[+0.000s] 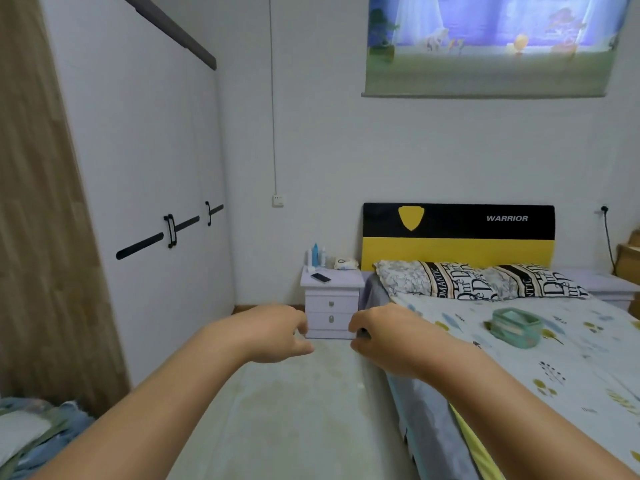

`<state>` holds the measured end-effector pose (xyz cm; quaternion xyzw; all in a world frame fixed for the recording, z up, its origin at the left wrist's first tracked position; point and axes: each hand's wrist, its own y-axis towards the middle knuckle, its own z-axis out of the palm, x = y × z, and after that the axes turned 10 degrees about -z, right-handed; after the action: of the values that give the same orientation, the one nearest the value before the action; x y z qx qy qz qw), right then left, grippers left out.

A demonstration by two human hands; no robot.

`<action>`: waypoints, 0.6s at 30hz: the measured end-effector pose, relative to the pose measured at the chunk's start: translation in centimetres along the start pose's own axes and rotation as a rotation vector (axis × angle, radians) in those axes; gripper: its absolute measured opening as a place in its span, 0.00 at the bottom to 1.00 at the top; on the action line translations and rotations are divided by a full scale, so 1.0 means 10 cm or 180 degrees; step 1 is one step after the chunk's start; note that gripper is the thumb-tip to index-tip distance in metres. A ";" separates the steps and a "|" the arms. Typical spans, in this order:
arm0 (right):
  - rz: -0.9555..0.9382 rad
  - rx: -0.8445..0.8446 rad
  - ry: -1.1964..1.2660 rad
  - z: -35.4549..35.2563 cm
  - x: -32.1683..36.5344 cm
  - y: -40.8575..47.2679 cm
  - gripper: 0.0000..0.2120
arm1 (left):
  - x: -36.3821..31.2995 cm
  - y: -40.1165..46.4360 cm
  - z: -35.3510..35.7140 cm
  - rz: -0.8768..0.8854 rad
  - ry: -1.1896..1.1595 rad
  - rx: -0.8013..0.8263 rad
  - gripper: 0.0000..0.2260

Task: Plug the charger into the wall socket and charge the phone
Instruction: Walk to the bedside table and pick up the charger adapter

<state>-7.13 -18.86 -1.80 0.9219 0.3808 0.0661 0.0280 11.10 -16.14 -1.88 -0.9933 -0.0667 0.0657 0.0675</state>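
A dark phone (320,277) lies flat on the white nightstand (346,282) left of the bed. Above and left of it, a white wall socket (277,200) sits at the end of a thin cable duct. No charger is clearly visible. My left hand (277,332) and my right hand (384,336) reach forward side by side, well short of the nightstand. The left hand's fingers are loosely curled and apart, with nothing in them. The right hand's fingers are curled, with a small dark patch under the fingertips. I cannot tell whether that patch is an object or shadow.
Bottles (316,255) and a tissue pack (345,264) stand at the nightstand's back. The bed (554,358) with a green pouch (516,327) fills the right. A white wardrobe (149,202) lines the left. A second socket (604,208) with a black cable is far right. Pale floor (304,410) runs between.
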 end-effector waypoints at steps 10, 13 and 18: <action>0.0022 -0.0090 -0.0044 0.19 -0.55 1.16 0.13 | 0.38 1.16 -0.06 0.0019 -0.0112 0.0139 0.20; 0.0030 -0.0076 -0.0066 0.26 -0.85 1.51 0.09 | 0.46 1.58 -0.11 -0.0078 -0.0048 0.0119 0.19; 0.0120 -0.0170 -0.0082 0.28 -1.43 2.13 0.11 | 0.33 2.38 -0.28 0.0028 -0.0086 -0.0137 0.17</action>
<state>-1.89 -44.05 -3.85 0.9286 0.3610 0.0648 0.0562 17.71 -39.45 -2.90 -0.9938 -0.0647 0.0779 0.0449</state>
